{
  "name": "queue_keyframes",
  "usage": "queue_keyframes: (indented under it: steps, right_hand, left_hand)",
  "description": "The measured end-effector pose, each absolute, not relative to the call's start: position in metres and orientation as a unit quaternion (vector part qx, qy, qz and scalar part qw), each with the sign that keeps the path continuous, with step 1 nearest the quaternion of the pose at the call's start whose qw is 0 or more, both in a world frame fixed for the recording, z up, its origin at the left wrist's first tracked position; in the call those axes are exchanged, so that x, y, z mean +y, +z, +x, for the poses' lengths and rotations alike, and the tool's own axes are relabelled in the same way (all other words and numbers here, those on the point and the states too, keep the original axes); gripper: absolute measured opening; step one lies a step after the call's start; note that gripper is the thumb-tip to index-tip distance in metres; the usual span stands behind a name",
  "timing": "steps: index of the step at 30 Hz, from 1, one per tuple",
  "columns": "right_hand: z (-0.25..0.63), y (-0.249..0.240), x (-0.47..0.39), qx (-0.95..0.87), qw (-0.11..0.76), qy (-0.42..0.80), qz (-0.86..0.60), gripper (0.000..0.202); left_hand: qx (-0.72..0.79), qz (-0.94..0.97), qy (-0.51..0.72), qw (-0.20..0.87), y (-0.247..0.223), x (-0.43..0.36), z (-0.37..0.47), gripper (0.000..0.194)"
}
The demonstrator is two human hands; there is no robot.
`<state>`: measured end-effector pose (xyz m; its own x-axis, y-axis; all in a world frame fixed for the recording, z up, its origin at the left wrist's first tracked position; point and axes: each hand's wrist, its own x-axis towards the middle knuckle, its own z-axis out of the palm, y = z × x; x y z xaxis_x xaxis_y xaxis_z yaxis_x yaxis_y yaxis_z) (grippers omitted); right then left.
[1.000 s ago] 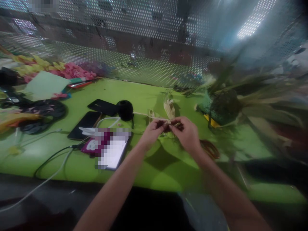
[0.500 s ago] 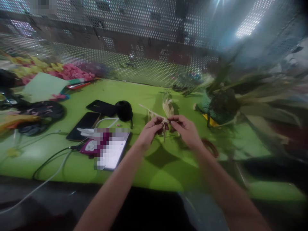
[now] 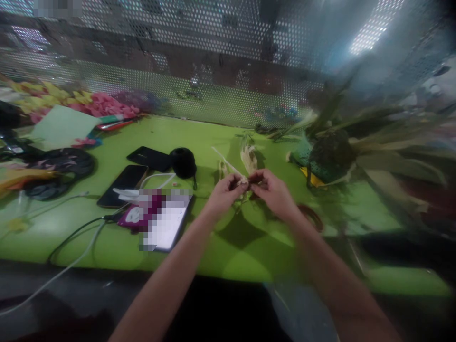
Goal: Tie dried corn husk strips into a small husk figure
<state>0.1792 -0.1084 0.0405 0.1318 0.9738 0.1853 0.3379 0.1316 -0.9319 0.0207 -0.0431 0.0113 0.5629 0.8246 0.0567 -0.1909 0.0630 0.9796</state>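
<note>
While the left hand (image 3: 223,195) pinches a pale husk strip (image 3: 227,161) to the right of the black ball (image 3: 183,163), the right hand (image 3: 273,192) has its fingertips bunched beside it, their hold unclear; uneven pulling could tear the seemingly brittle strip.

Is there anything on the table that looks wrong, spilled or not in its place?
I see no spill or damage. Only the white cable looks slightly odd: it runs over the front edge of the table, where it might get caught.
</note>
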Motion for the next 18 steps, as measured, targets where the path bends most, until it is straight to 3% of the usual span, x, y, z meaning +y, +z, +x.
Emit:
queue_keyframes:
  steps: [9, 13, 18]
  right_hand:
    - [0.201, 0.056, -0.108, -0.658, 0.448, 0.12, -0.593, 0.005]
    - [0.206, 0.059, -0.109, -0.657, 0.454, 0.117, -0.591, 0.004]
    - [0.201, 0.06, -0.112, -0.657, 0.426, 0.158, -0.601, 0.017]
  left_hand:
    - [0.267, 0.601, 0.342, 0.671, 0.014, -0.048, 0.02, 0.019]
    - [0.253, 0.598, 0.333, 0.683, 0.014, -0.048, 0.02, 0.016]
    - [0.253, 0.625, 0.302, 0.674, 0.01, -0.047, 0.023, 0.019]
